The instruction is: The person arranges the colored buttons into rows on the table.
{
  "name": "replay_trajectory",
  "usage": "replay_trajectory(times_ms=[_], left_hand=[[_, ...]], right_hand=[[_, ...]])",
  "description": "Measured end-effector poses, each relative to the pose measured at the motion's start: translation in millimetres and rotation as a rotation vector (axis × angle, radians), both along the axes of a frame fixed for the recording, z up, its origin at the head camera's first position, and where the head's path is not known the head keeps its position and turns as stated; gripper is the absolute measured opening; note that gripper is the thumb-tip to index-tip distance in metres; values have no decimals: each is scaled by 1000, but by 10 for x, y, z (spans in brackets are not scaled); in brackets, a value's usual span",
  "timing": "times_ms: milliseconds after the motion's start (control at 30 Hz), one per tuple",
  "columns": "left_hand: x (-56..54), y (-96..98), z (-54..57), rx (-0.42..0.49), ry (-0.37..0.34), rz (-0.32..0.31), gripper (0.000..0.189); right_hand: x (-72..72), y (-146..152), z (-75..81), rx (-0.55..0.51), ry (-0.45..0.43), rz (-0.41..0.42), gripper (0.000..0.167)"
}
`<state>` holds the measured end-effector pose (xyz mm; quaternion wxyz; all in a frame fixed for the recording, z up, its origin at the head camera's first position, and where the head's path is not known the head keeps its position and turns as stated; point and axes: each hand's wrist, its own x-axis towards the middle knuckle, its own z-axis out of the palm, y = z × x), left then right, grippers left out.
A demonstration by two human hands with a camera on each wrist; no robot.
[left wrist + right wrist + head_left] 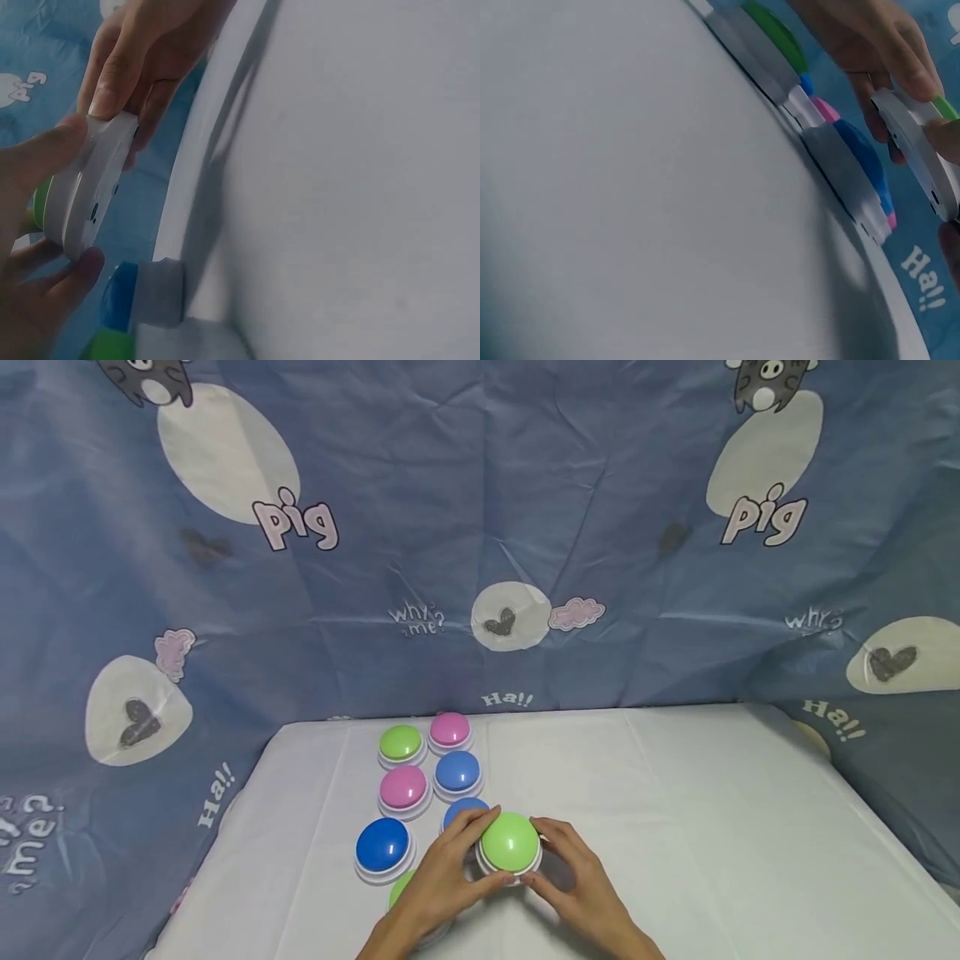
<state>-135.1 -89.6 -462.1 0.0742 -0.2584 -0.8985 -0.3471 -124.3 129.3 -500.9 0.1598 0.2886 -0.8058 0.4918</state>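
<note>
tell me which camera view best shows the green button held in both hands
The head view, because the green button turns its dome toward that camera. The left wrist view shows mostly its white base; the right wrist view cuts it off at the right edge.

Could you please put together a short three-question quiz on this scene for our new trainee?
1. What colour is the top of the button that the left hand and right hand hold?
2. True or false: the held button rests flat on the table.
3. In the head view, how many pink buttons show?

Key:
1. Green.
2. False; the wrist views show it raised and tilted, its underside visible.
3. Two.
</note>
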Motion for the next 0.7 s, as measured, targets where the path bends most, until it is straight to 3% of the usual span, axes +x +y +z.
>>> replay_trajectory(times_ms=[300, 567, 700], left_hand=[[-206, 26, 77, 27, -75, -42, 85], [-384, 134, 99, 80, -111, 7, 83], [-476, 157, 73, 88, -96, 28, 81]], right_hand=[[-136, 53, 74, -21, -35, -31, 62], [-307, 129, 120, -49, -67, -23, 62], [-411, 147, 122, -54, -89, -2, 61]])
